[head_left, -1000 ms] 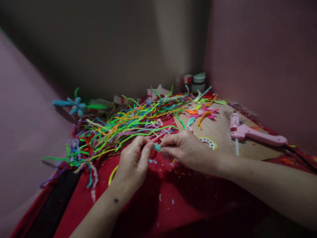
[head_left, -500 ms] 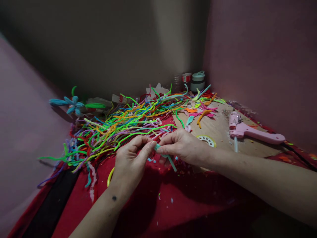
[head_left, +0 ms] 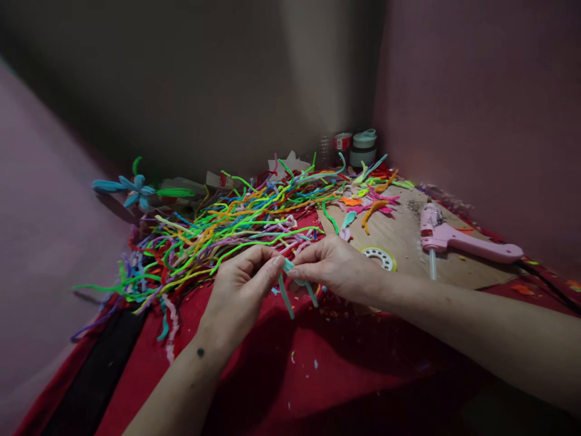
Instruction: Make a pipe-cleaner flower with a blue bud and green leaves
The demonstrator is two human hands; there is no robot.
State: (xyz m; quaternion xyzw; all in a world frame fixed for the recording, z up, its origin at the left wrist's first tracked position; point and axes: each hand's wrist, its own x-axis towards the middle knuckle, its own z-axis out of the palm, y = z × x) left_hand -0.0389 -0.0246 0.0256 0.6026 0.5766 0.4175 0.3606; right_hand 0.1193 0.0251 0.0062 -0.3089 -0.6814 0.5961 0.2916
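A pale mint-green pipe cleaner is pinched between both hands, just above the red cloth. My left hand grips it with thumb and forefinger, and my right hand pinches it close beside. Two straight ends hang down below the fingers, one from each side; the part between the fingertips is mostly covered. Behind the hands lies a large heap of pipe cleaners in many colours.
A pink glue gun rests on a brown board at the right, its cord trailing off. Near my right wrist lies a yellow-rimmed tape roll. A blue pipe-cleaner flower stands at far left. A lidded cup stands at the back.
A second end of the mint pipe cleaner now hangs below my left fingers. My left hand has shifted slightly; the right has barely moved.
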